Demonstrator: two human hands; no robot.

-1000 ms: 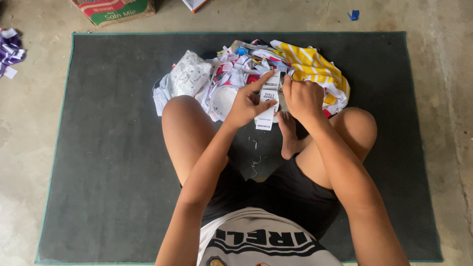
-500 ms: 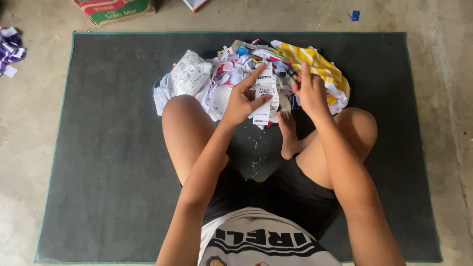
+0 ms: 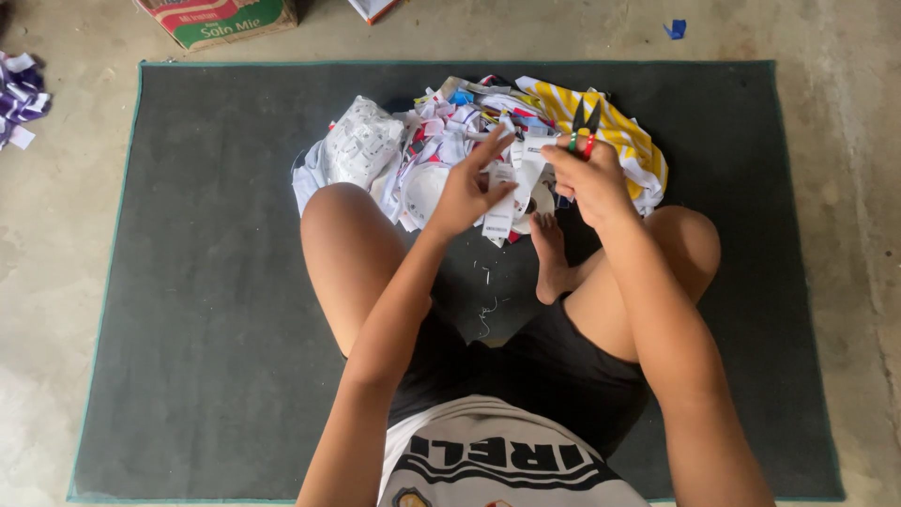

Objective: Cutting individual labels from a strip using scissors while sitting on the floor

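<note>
Now my right hand has lifted, small black snips poking up from closed fingers, while my left hand pinches the white paper tag strip at centre frame, ready for cutting.

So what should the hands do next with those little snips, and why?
Probably bring the snips down to the white tag strip and cut. The right hand holds them with blades pointing up, away from the strip, while the left hand pinches the strip above the cloth pile.
</note>
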